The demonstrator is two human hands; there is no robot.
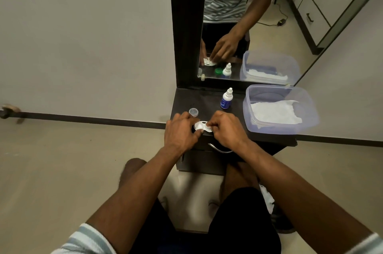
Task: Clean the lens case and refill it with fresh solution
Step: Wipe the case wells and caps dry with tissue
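Observation:
A white lens case [202, 126] lies at the front edge of the dark dresser top [209, 98]. My left hand [182, 131] holds its left side, with the thumb pressed on the near edge. My right hand [226, 127] pinches the case's right end with its fingertips; what is under them is hidden. A clear loose cap [193, 112] sits just behind my left hand. The small solution bottle [226, 98], white top and blue label, stands upright behind my right hand. In the mirror a green cap [218, 71] shows, hidden by my hands on the top itself.
A clear plastic tub [279, 108] with white tissue [275, 111] inside fills the right of the top. The mirror [248, 21] rises right behind the top. A drawer handle [219, 149] sits under the front edge. My knees are below, and a pale floor lies to the left.

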